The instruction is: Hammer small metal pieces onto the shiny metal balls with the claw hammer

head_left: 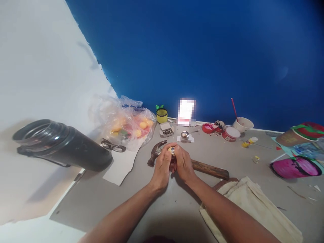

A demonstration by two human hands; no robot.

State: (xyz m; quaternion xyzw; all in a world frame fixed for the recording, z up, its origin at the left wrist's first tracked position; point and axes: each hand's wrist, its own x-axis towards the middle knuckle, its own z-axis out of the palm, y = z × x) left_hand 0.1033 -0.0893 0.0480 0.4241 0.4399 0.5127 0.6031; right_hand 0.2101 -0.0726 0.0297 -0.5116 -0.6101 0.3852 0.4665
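A small, shiny, gold-toned round object shows between my two hands, its lower part hidden by the fingers. My left hand is closed around its left side. From the other side my right hand grips it too, and the hands touch. Beneath and behind them a claw hammer lies on the table, its metal head to the left and its wooden handle to the right. Just beyond is a similar shiny silver round object on a piece of white paper.
A dark flask stands at left beside eyeglasses and a plastic bag. An open box of small metal pieces sits behind the hammer. Folded cream cloth lies front right; a paper cup and pink container stand farther right.
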